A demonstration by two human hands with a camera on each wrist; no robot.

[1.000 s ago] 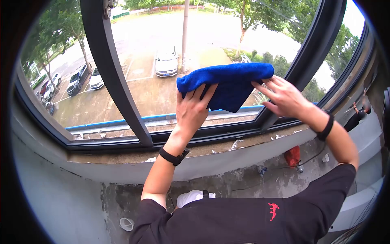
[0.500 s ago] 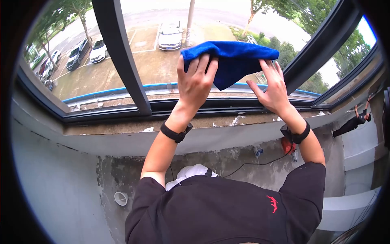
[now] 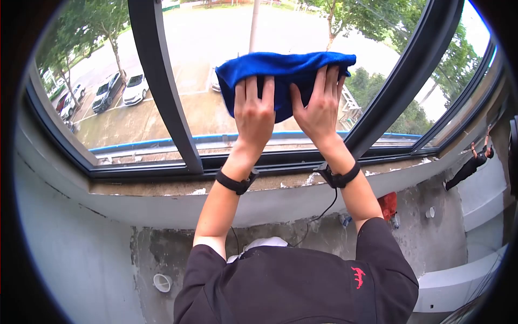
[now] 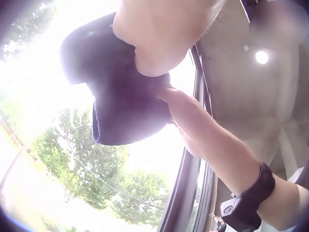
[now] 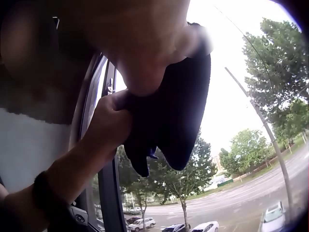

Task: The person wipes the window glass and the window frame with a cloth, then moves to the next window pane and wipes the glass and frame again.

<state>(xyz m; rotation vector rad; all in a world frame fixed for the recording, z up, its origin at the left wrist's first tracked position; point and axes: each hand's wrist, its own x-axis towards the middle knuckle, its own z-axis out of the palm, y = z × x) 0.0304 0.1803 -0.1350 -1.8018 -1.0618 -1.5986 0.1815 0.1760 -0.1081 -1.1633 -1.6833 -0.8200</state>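
Blue cloth (image 3: 286,63) up top, and I've got both hands on it: left hand (image 3: 254,119) at its left part, right hand (image 3: 319,114) at its right, fingers straight and slightly apart, tips hidden from me under the folded upper edge. Whether fabric meets glass (image 3: 197,116), I can't tell. Dark window frame (image 3: 163,81) slants up left of the left hand, brown sill (image 3: 148,187) runs below both, another person (image 3: 477,162) well off right.

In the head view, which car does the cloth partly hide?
The car at the blue cloth's left edge, barely showing; the other cars stand left of the window bar.
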